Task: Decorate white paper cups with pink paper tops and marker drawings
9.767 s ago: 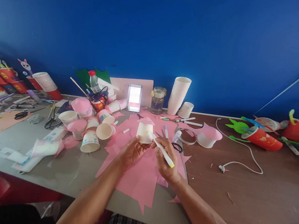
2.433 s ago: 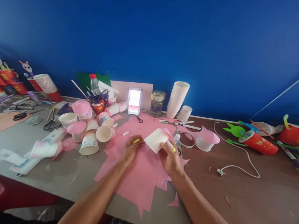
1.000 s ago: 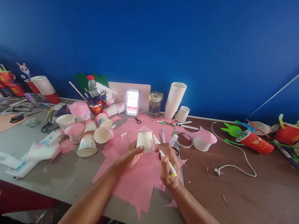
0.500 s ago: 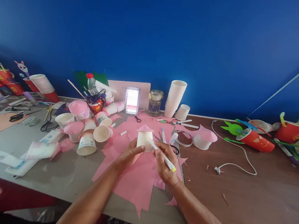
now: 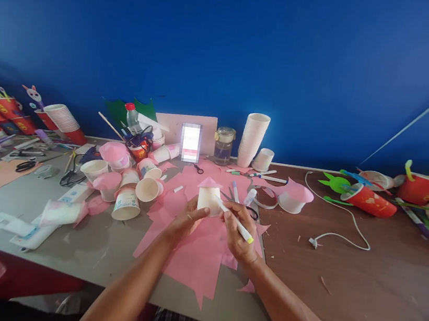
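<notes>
Gripping the upturned paper cup [image 5: 209, 200] over the pink paper [image 5: 194, 252], the left hand [image 5: 186, 221] steadied it while the right hand [image 5: 237, 232], fingers clamped on a marker [image 5: 235, 220], aimed its tip leftward at the cup's side.

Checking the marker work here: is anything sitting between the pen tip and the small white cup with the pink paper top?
Nothing visible. The right hand holds the white marker pen with its tip at the white paper cup, which the left hand steadies.
</notes>
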`<action>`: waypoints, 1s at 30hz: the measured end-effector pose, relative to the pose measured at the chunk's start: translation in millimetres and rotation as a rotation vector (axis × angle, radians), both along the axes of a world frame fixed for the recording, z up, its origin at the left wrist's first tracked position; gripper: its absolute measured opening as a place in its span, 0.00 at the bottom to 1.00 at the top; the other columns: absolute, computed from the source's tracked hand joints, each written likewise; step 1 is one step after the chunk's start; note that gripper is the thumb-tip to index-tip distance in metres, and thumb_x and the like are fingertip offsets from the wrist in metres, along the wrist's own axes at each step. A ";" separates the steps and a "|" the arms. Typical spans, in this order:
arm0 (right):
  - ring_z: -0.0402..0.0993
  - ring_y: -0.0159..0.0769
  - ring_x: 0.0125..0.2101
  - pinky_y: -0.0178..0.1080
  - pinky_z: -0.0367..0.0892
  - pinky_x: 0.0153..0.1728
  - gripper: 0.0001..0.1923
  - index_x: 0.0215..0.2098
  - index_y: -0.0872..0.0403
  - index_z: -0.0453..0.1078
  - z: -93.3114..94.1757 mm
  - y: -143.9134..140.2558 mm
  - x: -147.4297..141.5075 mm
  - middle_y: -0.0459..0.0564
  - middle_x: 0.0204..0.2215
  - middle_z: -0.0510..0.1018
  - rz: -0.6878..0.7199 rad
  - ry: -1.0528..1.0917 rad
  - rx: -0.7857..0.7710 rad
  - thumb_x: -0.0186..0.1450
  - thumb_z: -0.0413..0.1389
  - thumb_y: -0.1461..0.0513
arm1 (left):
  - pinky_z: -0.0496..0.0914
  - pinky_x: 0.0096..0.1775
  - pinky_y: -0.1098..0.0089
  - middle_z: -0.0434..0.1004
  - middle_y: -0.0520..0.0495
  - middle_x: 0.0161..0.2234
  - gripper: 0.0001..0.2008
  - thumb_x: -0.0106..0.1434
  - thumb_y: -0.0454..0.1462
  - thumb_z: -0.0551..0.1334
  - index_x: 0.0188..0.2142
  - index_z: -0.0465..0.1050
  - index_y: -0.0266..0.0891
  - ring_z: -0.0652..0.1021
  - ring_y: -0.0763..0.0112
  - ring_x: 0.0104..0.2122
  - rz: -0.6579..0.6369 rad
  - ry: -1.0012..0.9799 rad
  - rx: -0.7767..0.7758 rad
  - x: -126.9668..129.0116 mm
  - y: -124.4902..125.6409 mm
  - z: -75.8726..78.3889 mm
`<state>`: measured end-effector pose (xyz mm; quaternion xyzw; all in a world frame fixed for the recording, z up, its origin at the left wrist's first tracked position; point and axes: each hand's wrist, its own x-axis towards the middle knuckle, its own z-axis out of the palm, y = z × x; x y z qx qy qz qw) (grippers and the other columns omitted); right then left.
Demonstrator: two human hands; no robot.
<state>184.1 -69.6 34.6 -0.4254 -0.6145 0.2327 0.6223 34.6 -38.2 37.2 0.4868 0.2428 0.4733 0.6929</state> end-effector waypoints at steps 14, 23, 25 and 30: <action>0.71 0.32 0.25 0.37 0.67 0.27 0.11 0.41 0.53 0.69 0.1 0.0 0.7 0.50 0.32 0.78 0.004 0.018 -0.025 0.68 0.50 0.55 | 0.64 0.50 0.58 0.77 0.41 0.42 0.25 0.56 0.42 0.68 0.52 0.70 0.37 0.73 0.52 0.49 0.030 0.013 -0.028 -1.5 3.1 -8.1; 0.70 0.34 0.25 0.38 0.68 0.27 0.12 0.41 0.52 0.68 0.9 0.4 -0.1 0.47 0.26 0.74 0.047 0.097 -0.032 0.69 0.50 0.53 | 0.63 0.52 0.58 0.79 0.41 0.40 0.23 0.56 0.44 0.68 0.49 0.73 0.37 0.74 0.53 0.47 0.028 -0.058 -0.048 -0.9 2.6 -5.2; 0.70 0.34 0.25 0.38 0.68 0.28 0.12 0.41 0.52 0.68 0.3 0.9 0.1 0.48 0.26 0.74 0.051 0.102 -0.017 0.69 0.50 0.53 | 0.63 0.52 0.58 0.79 0.41 0.40 0.23 0.55 0.43 0.68 0.49 0.72 0.37 0.74 0.54 0.48 0.030 -0.061 -0.061 -1.5 2.7 -6.4; 0.70 0.33 0.26 0.38 0.68 0.28 0.10 0.41 0.52 0.68 0.7 1.7 0.2 0.47 0.27 0.74 0.038 0.096 0.010 0.69 0.50 0.55 | 0.62 0.53 0.58 0.78 0.41 0.42 0.22 0.57 0.43 0.67 0.50 0.72 0.37 0.74 0.54 0.49 0.010 -0.081 -0.055 -2.2 3.2 -6.4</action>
